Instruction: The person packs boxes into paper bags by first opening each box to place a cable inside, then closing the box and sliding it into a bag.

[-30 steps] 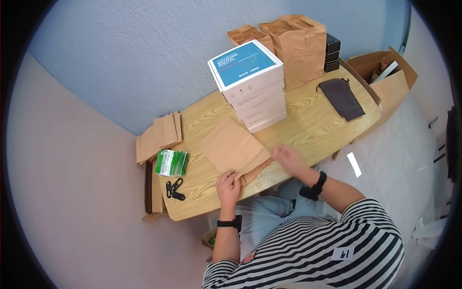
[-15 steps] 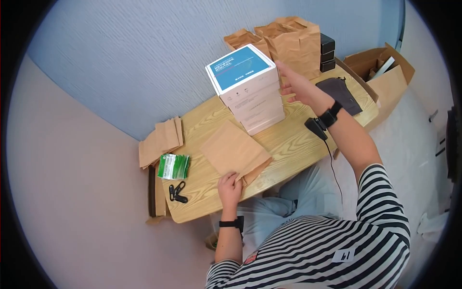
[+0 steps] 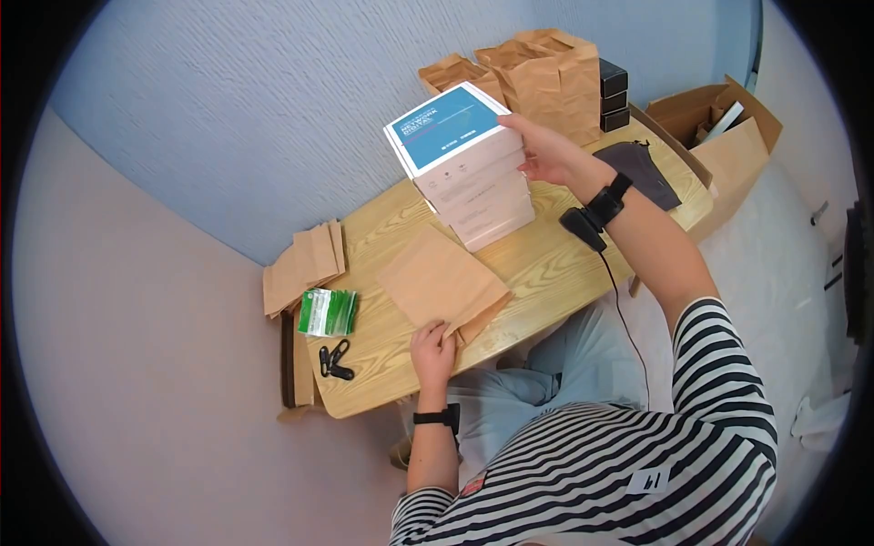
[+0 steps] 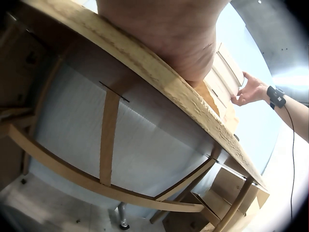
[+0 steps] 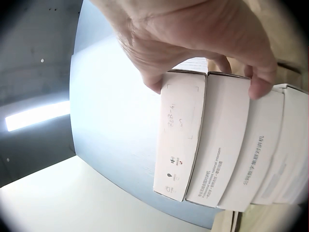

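A flat brown paper bag lies on the table, its near edge folded. At that edge my left hand holds the bag between thumb and fingers; in the left wrist view its fingers are hidden by the palm. A stack of white boxes stands behind the bag, the top one with a blue lid label. My right hand grips the right side of the stack near its top. In the right wrist view, the thumb lies at the top box's upper edge and the fingers reach down beside the second box.
Folded paper bags, green-and-white packets and black clips lie at the left. Standing paper bags, black boxes and a dark pouch are at the back right. An open carton stands beyond the table's right end.
My right hand has left the paper bag's right corner, reached up and back, and taken hold of the stack's upper right side. My left hand has stayed at the bag.
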Action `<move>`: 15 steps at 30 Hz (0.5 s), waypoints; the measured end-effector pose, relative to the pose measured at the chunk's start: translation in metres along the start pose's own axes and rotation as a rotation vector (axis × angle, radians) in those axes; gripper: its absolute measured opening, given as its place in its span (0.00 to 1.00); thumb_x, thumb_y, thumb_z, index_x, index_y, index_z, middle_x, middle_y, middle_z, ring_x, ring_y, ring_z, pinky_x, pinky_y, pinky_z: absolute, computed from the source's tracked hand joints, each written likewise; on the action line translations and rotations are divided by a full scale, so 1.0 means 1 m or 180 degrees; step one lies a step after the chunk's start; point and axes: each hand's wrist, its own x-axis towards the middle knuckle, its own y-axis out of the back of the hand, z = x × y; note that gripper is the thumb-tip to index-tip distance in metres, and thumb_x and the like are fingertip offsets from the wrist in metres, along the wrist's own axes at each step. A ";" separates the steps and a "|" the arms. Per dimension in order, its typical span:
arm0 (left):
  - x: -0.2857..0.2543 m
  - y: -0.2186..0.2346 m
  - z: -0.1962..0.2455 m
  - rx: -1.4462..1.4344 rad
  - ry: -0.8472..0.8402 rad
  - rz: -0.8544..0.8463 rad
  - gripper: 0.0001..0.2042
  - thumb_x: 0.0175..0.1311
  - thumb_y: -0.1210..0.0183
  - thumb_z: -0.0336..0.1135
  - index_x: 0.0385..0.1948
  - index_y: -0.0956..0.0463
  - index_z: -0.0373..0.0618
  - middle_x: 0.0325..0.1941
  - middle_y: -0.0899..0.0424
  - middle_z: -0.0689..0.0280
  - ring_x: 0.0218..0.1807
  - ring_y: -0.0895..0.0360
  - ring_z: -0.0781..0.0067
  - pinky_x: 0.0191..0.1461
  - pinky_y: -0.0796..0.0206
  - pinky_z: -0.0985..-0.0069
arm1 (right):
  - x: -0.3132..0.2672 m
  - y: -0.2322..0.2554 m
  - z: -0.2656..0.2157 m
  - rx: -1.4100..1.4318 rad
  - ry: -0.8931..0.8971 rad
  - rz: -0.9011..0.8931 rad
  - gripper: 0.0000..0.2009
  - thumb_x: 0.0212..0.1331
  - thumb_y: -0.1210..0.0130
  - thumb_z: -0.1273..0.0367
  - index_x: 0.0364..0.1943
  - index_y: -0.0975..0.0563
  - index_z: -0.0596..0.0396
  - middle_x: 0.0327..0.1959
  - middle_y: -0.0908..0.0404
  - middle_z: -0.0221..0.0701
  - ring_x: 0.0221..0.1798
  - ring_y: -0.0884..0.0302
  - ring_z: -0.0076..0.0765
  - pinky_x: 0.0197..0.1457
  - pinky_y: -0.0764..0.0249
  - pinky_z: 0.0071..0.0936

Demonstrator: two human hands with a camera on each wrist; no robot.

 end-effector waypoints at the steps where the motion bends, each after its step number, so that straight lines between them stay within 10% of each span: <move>1: 0.001 0.001 -0.001 -0.0011 0.0015 -0.0004 0.10 0.55 0.37 0.30 0.38 0.12 0.40 0.46 0.12 0.57 0.50 0.20 0.51 0.58 0.28 0.61 | 0.001 -0.002 0.002 0.0156 0.0160 0.0018 0.41 0.56 0.40 0.34 0.66 0.28 0.45 0.56 0.29 0.39 0.47 0.36 0.36 0.57 0.35 0.36; 4: 0.004 0.009 -0.006 -0.0029 0.0063 -0.0062 0.11 0.55 0.36 0.30 0.38 0.12 0.40 0.47 0.12 0.57 0.51 0.20 0.51 0.58 0.29 0.61 | -0.020 -0.004 -0.013 -0.0185 -0.0298 0.0416 0.34 0.59 0.42 0.36 0.60 0.23 0.44 0.60 0.24 0.37 0.61 0.31 0.42 0.60 0.32 0.41; 15: 0.008 0.010 -0.002 -0.0108 0.0218 -0.0079 0.10 0.55 0.37 0.30 0.38 0.12 0.40 0.46 0.12 0.57 0.51 0.20 0.51 0.58 0.28 0.60 | -0.038 0.016 0.001 0.0442 -0.0150 0.0172 0.30 0.67 0.45 0.45 0.64 0.28 0.51 0.51 0.22 0.35 0.48 0.23 0.33 0.53 0.25 0.33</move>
